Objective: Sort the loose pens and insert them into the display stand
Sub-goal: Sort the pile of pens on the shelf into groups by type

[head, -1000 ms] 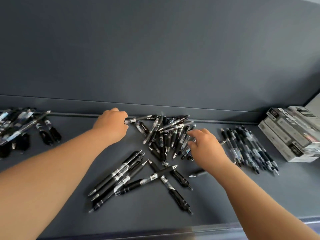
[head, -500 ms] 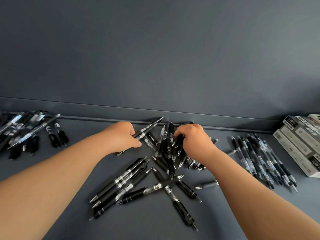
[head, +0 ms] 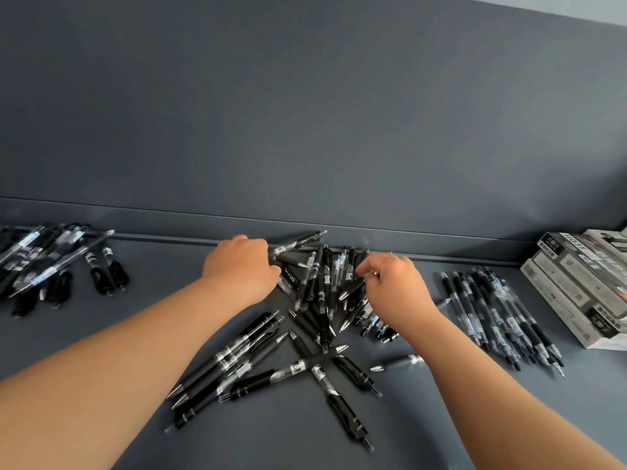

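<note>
The left hand point(head: 241, 268) lies knuckles up with its fingers curled tight, and a single pen point(head: 298, 244) sticks out past them, slanting away toward the wall; the hand grips it. Just beside those fingers, between the two hands, sits the pile of pens point(head: 322, 290), black barrels crossing each other with silver tips pointing mostly toward the person. The right hand point(head: 398, 288) reaches into the far side of that pile, its fingertips point(head: 365, 268) bunched narrow and pinching at the upper ends of the pens there; which one they hold I cannot tell.

Nearer than the left fingers, under the wrist line, a loose bundle point(head: 234, 357) of thicker black pens lies side by side, with a few crossed over it. Beyond the right hand's outer side a sorted row point(head: 492, 317) lies parallel, and further out stand stacked boxes point(head: 576, 286). Well away from the left hand's outer side lies another heap point(head: 44, 259).

Everything rests on a dark grey table point(head: 152, 266). A low ledge point(head: 169, 237) runs just past the fingertips, and a plain grey wall point(head: 305, 113) rises behind it.
</note>
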A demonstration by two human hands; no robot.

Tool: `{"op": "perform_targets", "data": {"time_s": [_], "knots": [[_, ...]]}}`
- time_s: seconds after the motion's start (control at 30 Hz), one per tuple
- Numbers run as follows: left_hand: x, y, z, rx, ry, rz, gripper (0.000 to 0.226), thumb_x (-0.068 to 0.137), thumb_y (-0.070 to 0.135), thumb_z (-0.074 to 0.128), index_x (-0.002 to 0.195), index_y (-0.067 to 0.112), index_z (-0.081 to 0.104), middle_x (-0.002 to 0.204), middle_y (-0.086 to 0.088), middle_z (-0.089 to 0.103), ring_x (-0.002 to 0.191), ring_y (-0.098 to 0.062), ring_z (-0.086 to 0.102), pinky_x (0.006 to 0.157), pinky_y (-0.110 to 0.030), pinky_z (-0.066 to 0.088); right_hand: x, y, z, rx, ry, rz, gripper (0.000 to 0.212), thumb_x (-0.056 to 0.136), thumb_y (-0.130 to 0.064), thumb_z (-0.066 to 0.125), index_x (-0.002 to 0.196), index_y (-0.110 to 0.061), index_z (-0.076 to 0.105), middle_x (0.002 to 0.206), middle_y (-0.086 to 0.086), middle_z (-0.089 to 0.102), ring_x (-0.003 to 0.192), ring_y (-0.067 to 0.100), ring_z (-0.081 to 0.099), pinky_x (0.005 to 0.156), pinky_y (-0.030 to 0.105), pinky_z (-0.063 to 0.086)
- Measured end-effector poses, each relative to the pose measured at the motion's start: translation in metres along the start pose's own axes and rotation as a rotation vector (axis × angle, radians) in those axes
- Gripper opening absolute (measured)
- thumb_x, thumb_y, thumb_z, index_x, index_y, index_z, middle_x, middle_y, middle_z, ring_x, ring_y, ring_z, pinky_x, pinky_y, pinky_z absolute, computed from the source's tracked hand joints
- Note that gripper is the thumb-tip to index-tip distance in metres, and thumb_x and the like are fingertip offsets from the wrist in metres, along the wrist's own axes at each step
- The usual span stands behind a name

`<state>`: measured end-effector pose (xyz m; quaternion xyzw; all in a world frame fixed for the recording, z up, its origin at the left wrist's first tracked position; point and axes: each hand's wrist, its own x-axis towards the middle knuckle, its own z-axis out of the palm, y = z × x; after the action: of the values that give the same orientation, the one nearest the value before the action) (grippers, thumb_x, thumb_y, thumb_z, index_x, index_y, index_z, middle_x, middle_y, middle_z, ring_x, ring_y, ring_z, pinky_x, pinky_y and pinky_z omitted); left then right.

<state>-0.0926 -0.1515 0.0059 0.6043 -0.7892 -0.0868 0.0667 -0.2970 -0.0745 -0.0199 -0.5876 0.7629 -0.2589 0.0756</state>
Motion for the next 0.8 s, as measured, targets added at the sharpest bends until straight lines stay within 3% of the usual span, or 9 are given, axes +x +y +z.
{"op": "perform_targets", "data": {"time_s": [0.1, 0.2, 0.37, 0.47, 0.57, 0.67, 0.8], "knots": [[-0.002, 0.006, 0.0, -0.057, 0.022, 0.059, 0.021, 0.092, 0.035, 0.05, 0.089, 0.016, 0.057, 0.097, -0.001, 0.052, 0.088, -0.023, 0.049, 0.073, -0.03, 0.04, 0.001, 0.0, 0.0, 0.013, -0.022, -0.004, 0.019, 0.092, -0.015, 0.051, 0.099, -0.021, 0.068, 0.085, -0.011, 0.06, 0.106, 0.019, 0.045, 0.081, 0.029, 0.04], [-0.006, 0.021, 0.002, -0.109, -0.057, 0.146, 0.022, 0.091, 0.035, 0.051, 0.077, 0.019, 0.053, 0.08, 0.0, 0.055, 0.071, -0.021, 0.05, 0.064, -0.029, 0.04, 0.01, -0.007, 0.001, 0.002, -0.028, 0.006, 0.011, 0.091, -0.024, 0.056, 0.093, -0.023, 0.067, 0.089, -0.004, 0.069, 0.103, 0.021, 0.049, 0.084, 0.032, 0.044], [-0.009, 0.029, 0.01, -0.277, -0.206, 0.037, 0.023, 0.087, 0.039, 0.063, 0.092, 0.017, 0.061, 0.087, 0.003, 0.061, 0.085, -0.018, 0.058, 0.07, -0.029, 0.044, 0.03, -0.023, 0.006, -0.054, -0.122, 0.032, 0.013, 0.087, -0.035, 0.061, 0.092, -0.025, 0.067, 0.093, 0.0, 0.069, 0.106, 0.024, 0.053, 0.087, 0.036, 0.048], [-0.007, 0.021, 0.013, -0.416, -0.262, -0.037, 0.021, 0.084, 0.028, 0.067, 0.09, 0.008, 0.067, 0.082, -0.005, 0.064, 0.074, -0.022, 0.056, 0.071, -0.029, 0.045, 0.032, -0.025, 0.008, -0.169, -0.19, 0.055, 0.016, 0.086, -0.039, 0.061, 0.092, -0.026, 0.068, 0.097, 0.0, 0.069, 0.11, 0.027, 0.049, 0.091, 0.036, 0.046], [-0.006, 0.014, 0.015, -0.486, -0.292, -0.047, 0.009, 0.08, 0.021, 0.067, 0.081, 0.019, 0.058, 0.077, -0.008, 0.052, 0.066, -0.018, 0.046, 0.065, -0.029, 0.039, 0.031, -0.02, 0.003, -0.251, -0.19, 0.092, 0.014, 0.086, -0.03, 0.055, 0.089, -0.025, 0.068, 0.098, 0.0, 0.068, 0.11, 0.028, 0.05, 0.09, 0.036, 0.045], [-0.009, 0.009, 0.016, -0.512, -0.289, -0.057, 0.01, 0.079, 0.013, 0.062, 0.08, 0.02, 0.055, 0.077, -0.007, 0.052, 0.067, -0.017, 0.044, 0.065, -0.028, 0.034, 0.033, -0.019, -0.001, -0.291, -0.222, 0.13, 0.014, 0.086, -0.024, 0.052, 0.087, -0.021, 0.066, 0.094, 0.0, 0.066, 0.105, 0.028, 0.054, 0.084, 0.034, 0.044], [-0.011, 0.005, 0.013, -0.509, -0.279, -0.065, 0.01, 0.08, 0.013, 0.061, 0.081, 0.021, 0.054, 0.077, -0.006, 0.051, 0.068, -0.019, 0.045, 0.066, -0.029, 0.035, 0.04, -0.029, 0.005, -0.357, -0.277, 0.19, 0.02, 0.087, -0.038, 0.054, 0.083, -0.019, 0.059, 0.079, -0.001, 0.056, 0.089, 0.027, 0.055, 0.079, 0.034, 0.037]]}}
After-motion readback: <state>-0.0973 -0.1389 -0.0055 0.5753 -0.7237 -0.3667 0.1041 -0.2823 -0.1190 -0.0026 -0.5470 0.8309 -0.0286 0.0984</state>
